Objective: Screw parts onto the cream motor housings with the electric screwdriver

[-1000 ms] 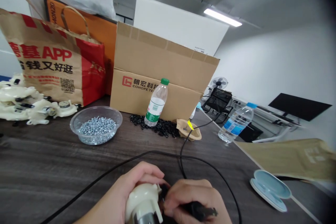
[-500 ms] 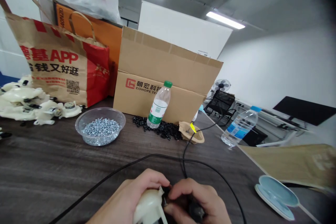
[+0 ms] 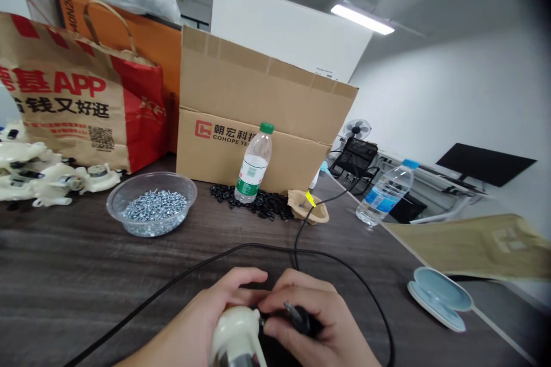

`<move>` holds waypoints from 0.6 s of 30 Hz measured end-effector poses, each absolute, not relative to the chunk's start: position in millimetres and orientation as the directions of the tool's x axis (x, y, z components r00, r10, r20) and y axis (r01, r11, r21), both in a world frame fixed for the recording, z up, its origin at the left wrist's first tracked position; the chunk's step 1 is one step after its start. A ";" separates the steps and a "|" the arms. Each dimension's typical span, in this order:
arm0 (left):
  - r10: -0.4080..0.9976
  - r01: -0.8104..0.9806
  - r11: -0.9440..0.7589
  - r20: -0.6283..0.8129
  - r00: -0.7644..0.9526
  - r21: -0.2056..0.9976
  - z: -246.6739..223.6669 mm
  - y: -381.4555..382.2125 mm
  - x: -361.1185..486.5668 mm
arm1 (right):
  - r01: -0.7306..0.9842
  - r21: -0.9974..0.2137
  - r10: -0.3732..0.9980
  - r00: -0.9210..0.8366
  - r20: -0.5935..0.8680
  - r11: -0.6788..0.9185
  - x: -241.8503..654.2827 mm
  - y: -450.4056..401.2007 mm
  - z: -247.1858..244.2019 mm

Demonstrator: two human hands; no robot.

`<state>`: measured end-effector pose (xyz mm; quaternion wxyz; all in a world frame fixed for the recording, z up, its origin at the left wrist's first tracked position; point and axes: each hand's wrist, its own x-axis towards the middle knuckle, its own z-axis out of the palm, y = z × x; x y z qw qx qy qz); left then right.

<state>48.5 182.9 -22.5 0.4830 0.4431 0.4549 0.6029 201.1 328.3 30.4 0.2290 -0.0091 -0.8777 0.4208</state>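
Observation:
At the bottom centre, my left hand is wrapped round a cream plastic housing with a silvery motor-like cylinder showing in it. My right hand is closed beside it, a black screwdriver with a metal bit tucked in its palm. The bit points up and to the left, away from the housing. Right thumb and forefinger pinch together at the housing's right edge; a small dark thing shows between them, too hidden to name. The fingertips of both hands nearly meet.
A clear bowl of screws stands left of several cream housings' right side. Small black parts lie round a green-capped bottle. A black cable loops across the table. Right are a paper tray, blue-capped bottle and open case.
The view has shifted slightly. My right hand has turned, so the screwdriver's bit now shows pointing up-left. Its thumb and forefinger have closed in against the housing's edge.

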 end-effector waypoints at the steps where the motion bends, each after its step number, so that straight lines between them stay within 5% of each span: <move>1: 0.987 -0.219 -0.105 0.074 -0.146 0.970 -21.4 182.9 48.7 | -0.186 -0.736 0.195 -0.896 0.399 0.651 200.9 328.8 29.3; 9: 0.995 -0.255 -0.082 0.063 -0.081 0.963 -30.4 185.0 43.6 | -0.269 -0.626 0.059 -0.890 0.452 0.732 201.7 327.3 30.6; 18: 0.993 -0.341 -0.025 -0.015 -0.117 0.940 -11.6 181.0 47.0 | -0.238 -0.589 0.110 -0.863 0.493 0.772 208.4 321.8 32.3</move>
